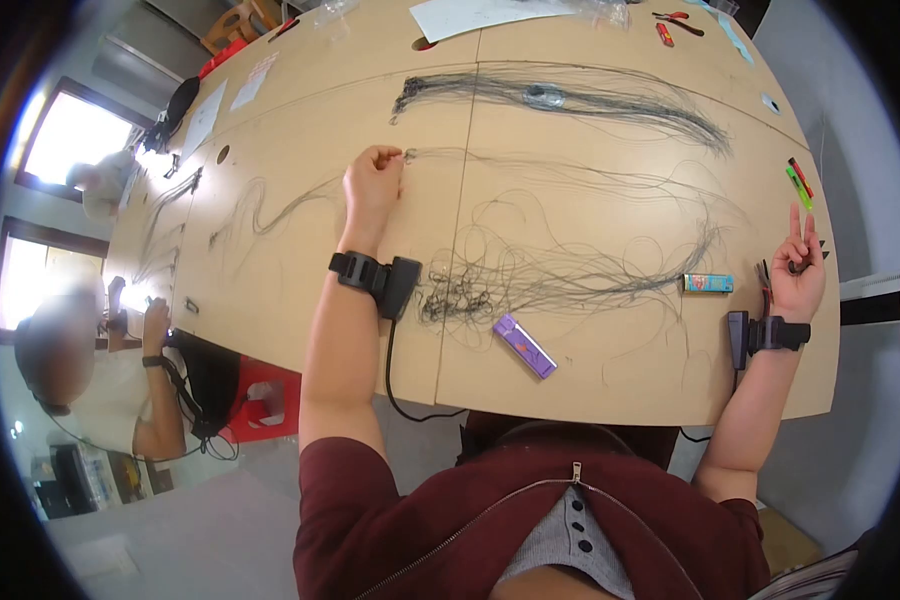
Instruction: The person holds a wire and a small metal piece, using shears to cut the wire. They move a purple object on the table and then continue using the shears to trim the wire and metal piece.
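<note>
My left hand [373, 190] is raised over the table, its thumb and fingertips pinched at the end of a few thin dark strands [530, 158] that trail right. At the table's right side, my right hand [798, 275] has two fingers stretched out and the others curled around a dark tool that looks like pliers [766, 283], mostly covered by the hand. Below the strands lies a loose tangle of dark strands [570, 280], coiled at its left end. A straighter bundle of strands [620, 98] with a knotted left end lies farther back.
A purple lighter [525, 346] and a blue lighter [708, 284] lie near the tangle. Red and green lighters [799, 185] are at the right edge. Red-handled pliers [680, 22] lie at the back. Another person [100, 370] sits at the left.
</note>
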Demonstrator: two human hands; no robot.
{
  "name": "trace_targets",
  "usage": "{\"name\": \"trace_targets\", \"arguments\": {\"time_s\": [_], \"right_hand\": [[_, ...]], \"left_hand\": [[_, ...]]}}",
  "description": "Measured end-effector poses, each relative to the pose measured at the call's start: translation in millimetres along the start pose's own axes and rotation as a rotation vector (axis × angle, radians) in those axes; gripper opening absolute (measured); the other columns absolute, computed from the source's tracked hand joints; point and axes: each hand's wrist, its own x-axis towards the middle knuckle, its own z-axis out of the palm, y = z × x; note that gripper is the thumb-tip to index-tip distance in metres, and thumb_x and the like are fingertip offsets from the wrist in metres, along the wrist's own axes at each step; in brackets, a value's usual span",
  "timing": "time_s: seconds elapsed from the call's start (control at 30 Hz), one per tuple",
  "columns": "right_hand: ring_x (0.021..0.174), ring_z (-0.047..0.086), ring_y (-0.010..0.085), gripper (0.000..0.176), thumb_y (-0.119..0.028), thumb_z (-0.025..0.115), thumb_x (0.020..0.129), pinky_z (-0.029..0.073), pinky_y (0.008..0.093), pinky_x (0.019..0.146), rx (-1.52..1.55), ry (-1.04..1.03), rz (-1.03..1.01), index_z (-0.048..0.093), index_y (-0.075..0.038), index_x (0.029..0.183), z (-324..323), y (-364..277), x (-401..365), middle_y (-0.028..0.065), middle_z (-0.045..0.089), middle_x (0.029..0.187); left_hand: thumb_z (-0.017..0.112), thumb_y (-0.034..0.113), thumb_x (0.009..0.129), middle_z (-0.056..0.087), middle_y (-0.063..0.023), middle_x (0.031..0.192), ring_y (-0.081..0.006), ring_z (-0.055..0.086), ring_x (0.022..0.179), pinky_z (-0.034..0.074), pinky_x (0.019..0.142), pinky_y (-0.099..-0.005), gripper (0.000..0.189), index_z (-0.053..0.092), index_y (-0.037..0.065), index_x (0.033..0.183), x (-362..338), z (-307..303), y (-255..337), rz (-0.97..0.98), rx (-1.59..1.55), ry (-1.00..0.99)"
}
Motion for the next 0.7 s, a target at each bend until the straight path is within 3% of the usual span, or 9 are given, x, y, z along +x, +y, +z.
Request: {"name": "trace_targets", "arguments": {"time_s": [0.07, 0.17, 0.3, 0.4, 0.47, 0.63, 0.7], "right_hand": [[0.054, 0.039, 0.0072, 0.030, -0.008, 0.037, 0.092, 0.037, 0.0167, 0.048, -0.001, -0.002, 0.025, 0.042, 0.001, 0.120, 0, 2, 0, 0.0215, 0.036, 0.133], [0.054, 0.039, 0.0075, 0.029, -0.008, 0.038, 0.092, 0.036, 0.0173, 0.047, 0.057, -0.051, 0.077, 0.043, 0.002, 0.119, -2, 2, 0, 0.0202, 0.044, 0.126], [0.054, 0.039, 0.0080, 0.027, -0.009, 0.040, 0.092, 0.036, 0.0181, 0.047, 0.094, -0.105, 0.132, 0.046, 0.003, 0.115, 1, 4, -3, 0.0131, 0.055, 0.101], [0.054, 0.039, 0.0081, 0.025, -0.010, 0.042, 0.092, 0.035, 0.0183, 0.046, 0.085, -0.180, 0.214, 0.048, 0.003, 0.112, 14, 9, -15, 0.0076, 0.055, 0.084], [0.054, 0.038, 0.0079, 0.024, -0.010, 0.042, 0.092, 0.034, 0.0182, 0.046, 0.071, -0.205, 0.229, 0.049, 0.003, 0.110, 23, 13, -22, 0.0053, 0.052, 0.079], [0.054, 0.038, 0.0069, 0.023, -0.011, 0.044, 0.092, 0.032, 0.0180, 0.045, 0.050, -0.226, 0.276, 0.049, 0.001, 0.110, 27, 18, -27, 0.0024, 0.049, 0.075], [0.054, 0.038, 0.0068, 0.023, -0.011, 0.044, 0.091, 0.031, 0.0180, 0.045, 0.058, -0.212, 0.284, 0.049, 0.001, 0.110, 26, 20, -27, 0.0020, 0.049, 0.075]], "left_hand": [[0.058, 0.009, 0.080, 0.058, -0.0008, 0.071, -0.0071, 0.049, 0.056, 0.041, 0.051, -0.0217, 0.011, 0.062, 0.002, 0.088, -9, -11, 14, -0.137, -0.194, -0.047], [0.058, 0.009, 0.081, 0.058, 0.0003, 0.073, -0.0070, 0.050, 0.061, 0.041, 0.054, -0.0218, 0.010, 0.063, 0.003, 0.088, -32, -40, 36, 0.010, -0.030, -0.150], [0.059, 0.008, 0.080, 0.059, 0.0000, 0.074, -0.0063, 0.052, 0.067, 0.042, 0.061, -0.0203, 0.012, 0.062, 0.001, 0.089, -85, -66, 46, 0.025, 0.108, -0.367], [0.059, 0.007, 0.079, 0.060, -0.0007, 0.075, -0.0068, 0.053, 0.070, 0.042, 0.063, -0.0203, 0.013, 0.062, -0.001, 0.089, -122, -69, 35, 0.076, 0.187, -0.346], [0.059, 0.007, 0.078, 0.062, -0.0064, 0.077, -0.0111, 0.056, 0.071, 0.044, 0.065, -0.0232, 0.015, 0.062, -0.001, 0.089, -136, -66, 32, 0.051, 0.197, -0.323], [0.058, 0.009, 0.078, 0.063, -0.0135, 0.083, -0.0193, 0.060, 0.076, 0.046, 0.068, -0.0280, 0.016, 0.063, 0.000, 0.091, -145, -55, 43, 0.067, 0.311, -0.234], [0.059, 0.009, 0.078, 0.062, -0.0111, 0.079, -0.0165, 0.058, 0.072, 0.046, 0.066, -0.0266, 0.018, 0.063, 0.001, 0.093, -141, -52, 39, 0.175, 0.335, -0.154]]}}
